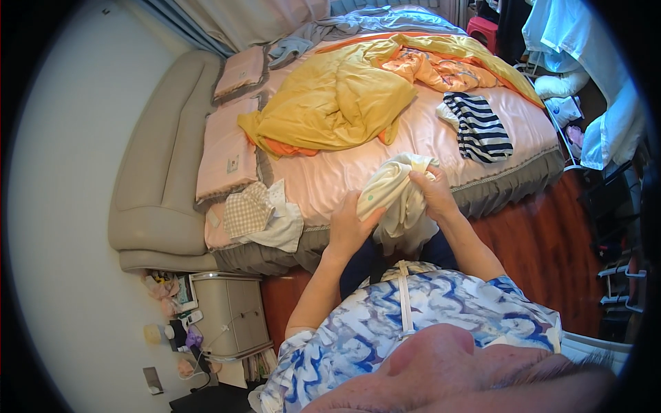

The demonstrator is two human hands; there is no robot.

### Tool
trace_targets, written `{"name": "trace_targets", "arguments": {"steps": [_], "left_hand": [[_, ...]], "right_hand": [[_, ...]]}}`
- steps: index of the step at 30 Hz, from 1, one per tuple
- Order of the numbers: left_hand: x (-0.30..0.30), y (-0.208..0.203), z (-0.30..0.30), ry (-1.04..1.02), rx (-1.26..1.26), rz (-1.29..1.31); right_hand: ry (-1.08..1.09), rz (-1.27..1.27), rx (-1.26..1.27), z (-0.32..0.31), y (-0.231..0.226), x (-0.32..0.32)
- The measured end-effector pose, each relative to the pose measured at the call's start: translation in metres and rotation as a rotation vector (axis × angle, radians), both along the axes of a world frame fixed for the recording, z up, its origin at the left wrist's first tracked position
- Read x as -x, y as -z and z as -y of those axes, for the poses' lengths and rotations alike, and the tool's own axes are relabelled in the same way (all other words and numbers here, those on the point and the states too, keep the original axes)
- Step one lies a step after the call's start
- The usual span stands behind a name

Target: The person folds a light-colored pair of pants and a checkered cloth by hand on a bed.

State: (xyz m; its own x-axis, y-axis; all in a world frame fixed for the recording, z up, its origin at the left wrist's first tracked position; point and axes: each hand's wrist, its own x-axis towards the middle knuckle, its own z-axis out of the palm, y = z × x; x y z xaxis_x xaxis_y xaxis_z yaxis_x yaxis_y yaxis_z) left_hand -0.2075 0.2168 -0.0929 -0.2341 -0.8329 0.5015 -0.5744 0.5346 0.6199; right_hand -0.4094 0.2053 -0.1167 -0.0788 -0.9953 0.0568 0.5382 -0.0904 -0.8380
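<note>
My left hand and my right hand hold a cream-coloured piece of cloth between them, in front of my body at the bed's near edge. It looks like a garment, bunched in loose folds, with a small green spot on it; its exact kind does not show. My left fingers grip its left side, and my right fingers pinch its upper right part. Its lower end hangs down over my dark trousers. Beyond my right hand, a black-and-white striped garment lies on the pink bed sheet.
A yellow quilt is heaped across the bed. Checked cloth and white cloth lie near the pillows. A bedside cabinet stands at lower left. Hanging clothes and a red stool are at far right.
</note>
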Motion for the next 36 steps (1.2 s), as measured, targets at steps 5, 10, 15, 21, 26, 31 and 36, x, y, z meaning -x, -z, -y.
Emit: {"name": "trace_targets", "arguments": {"steps": [5, 10, 15, 21, 26, 31, 36], "left_hand": [[-0.008, -0.003, 0.007, 0.219, -0.481, 0.14], [-0.011, 0.008, 0.011, 0.272, -0.294, -0.125], [-0.001, 0.001, 0.001, 0.367, -0.349, -0.337], [-0.011, 0.003, 0.005, 0.377, -0.57, -0.579], [-0.019, 0.018, 0.012, 0.404, -0.507, -0.598], [-0.019, -0.003, 0.009, 0.328, -0.331, -0.254], [-0.031, -0.008, 0.007, 0.354, -0.491, 0.376]], "right_hand": [[0.031, -0.055, -0.004, -0.001, 0.008, -0.002], [0.017, -0.04, -0.022, -0.001, 0.005, 0.0], [0.029, -0.034, -0.037, 0.002, 0.011, -0.001], [0.004, -0.079, -0.035, 0.0, 0.006, 0.0], [0.013, -0.078, -0.015, 0.0, 0.002, -0.002], [0.003, -0.115, 0.014, 0.0, 0.0, 0.002], [0.005, -0.252, 0.084, -0.003, -0.008, 0.003]]}}
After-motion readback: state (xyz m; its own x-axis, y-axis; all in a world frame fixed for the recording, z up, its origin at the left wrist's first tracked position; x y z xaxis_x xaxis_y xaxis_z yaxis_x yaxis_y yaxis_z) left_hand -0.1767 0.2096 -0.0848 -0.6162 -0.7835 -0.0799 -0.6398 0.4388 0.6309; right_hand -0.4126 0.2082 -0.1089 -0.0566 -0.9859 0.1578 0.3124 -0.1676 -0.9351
